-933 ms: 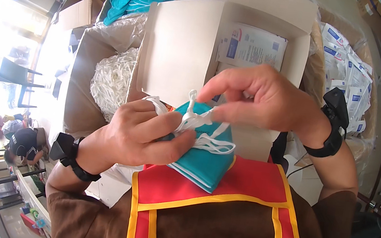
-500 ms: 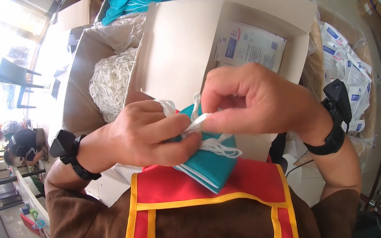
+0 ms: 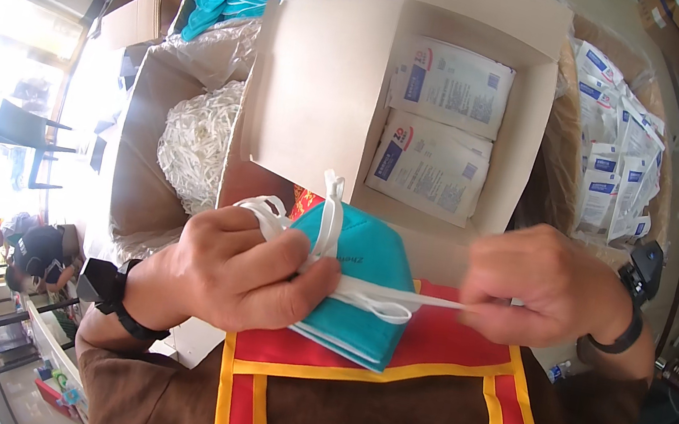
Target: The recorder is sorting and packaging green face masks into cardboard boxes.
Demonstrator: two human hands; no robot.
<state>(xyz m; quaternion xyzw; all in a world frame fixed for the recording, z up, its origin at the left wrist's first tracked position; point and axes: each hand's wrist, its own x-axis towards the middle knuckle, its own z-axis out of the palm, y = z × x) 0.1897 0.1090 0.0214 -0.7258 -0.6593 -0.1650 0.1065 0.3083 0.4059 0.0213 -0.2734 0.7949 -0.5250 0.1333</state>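
Now the right hand [image 3: 545, 289] has moved out to the right, away from the left hand [image 3: 237, 271], and it pulls a white strap [image 3: 423, 299] tight between them. Its fingers are pinched shut on the end of the strap. The left hand is closed around a folded teal face mask [image 3: 356, 303], with the thumb pressing on the mask where the strap starts. More white straps [image 3: 269, 210] loop over the left fingers. The mask sits just above a red and yellow vest [image 3: 381, 396]. Behind the hands is an open cardboard box [image 3: 323, 94] with white packets [image 3: 432, 160] inside.
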